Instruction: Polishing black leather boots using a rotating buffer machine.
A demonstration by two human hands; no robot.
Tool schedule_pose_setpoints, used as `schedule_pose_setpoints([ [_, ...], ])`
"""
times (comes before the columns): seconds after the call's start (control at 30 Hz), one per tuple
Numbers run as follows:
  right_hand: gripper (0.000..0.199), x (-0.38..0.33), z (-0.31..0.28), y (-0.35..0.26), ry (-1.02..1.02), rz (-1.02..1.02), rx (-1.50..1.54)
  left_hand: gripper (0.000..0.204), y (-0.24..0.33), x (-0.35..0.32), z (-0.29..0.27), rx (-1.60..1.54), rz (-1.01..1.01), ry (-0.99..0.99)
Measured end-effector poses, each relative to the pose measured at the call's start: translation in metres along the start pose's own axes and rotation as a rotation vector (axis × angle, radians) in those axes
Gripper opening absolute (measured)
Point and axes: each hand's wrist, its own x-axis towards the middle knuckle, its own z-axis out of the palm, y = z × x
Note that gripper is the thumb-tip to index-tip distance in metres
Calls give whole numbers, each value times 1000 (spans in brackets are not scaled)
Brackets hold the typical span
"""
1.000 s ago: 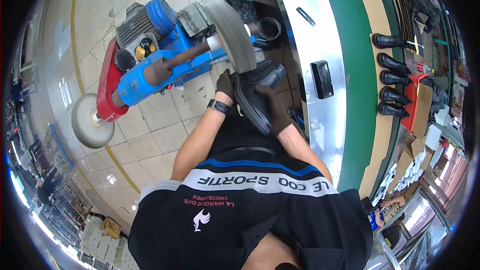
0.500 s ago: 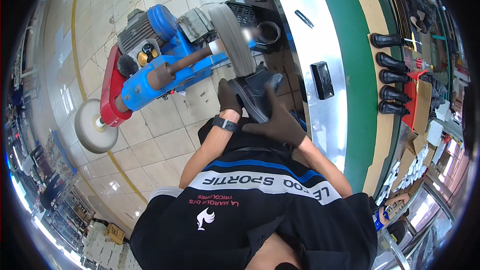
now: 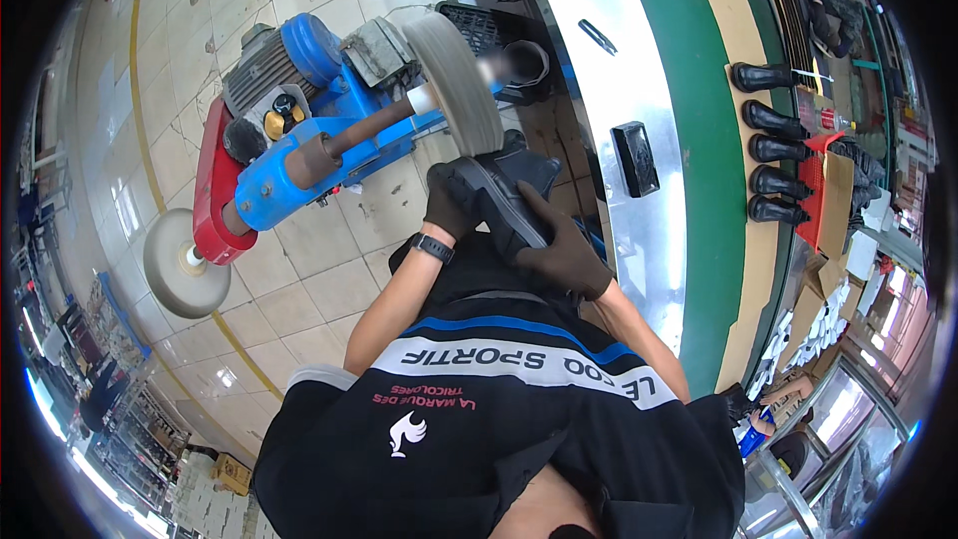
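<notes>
While the black boot (image 3: 507, 204) is sitting at the lower rim of the broad grey wheel (image 3: 459, 90), two gloved hands are holding it between them; whether boot and rim are actually touching is not showing clearly. The left hand (image 3: 451, 202) is curling around the boot's left side, close to the wheel, and the right hand (image 3: 567, 258) is wrapping the near, right side. Both grips are looking closed on the boot, although some fingertips are hiding. The step in hand is apparently presenting the boot's surface to the wheel, and the next move is calling for a steady two-handed turn, with the left fingers clear of the rim.

Farther out, a rusty shaft (image 3: 374, 122) is running from the wheel into a blue housing (image 3: 269, 185), with a red guard (image 3: 212, 190) beside it. Beyond the wheel, a black crate (image 3: 479, 25) is crowding the floor. On the right, a metal tabletop (image 3: 639, 70) is limiting sideways room; a black block (image 3: 635, 158) is lying on it, and past it a row of dark boots (image 3: 773, 148) is lining the far side.
</notes>
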Motion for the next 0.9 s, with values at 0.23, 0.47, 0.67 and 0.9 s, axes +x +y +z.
schedule_pose_setpoints([
  [0.23, 90, -7, 0, 8, 33, -20, 283, 45, -43, 20, 35, -103, 243, -73],
  [0.47, 84, -8, 1, 16, -50, 53, 624, 36, -42, 11, 38, -1095, 88, -129],
  [0.67, 63, -12, -4, 48, -153, 229, 1140, 36, -52, 20, 31, -1142, -11, -179],
  [0.9, 80, 2, -19, 32, 286, -98, 24, 33, -3, 34, -1, -1840, -449, -296],
])
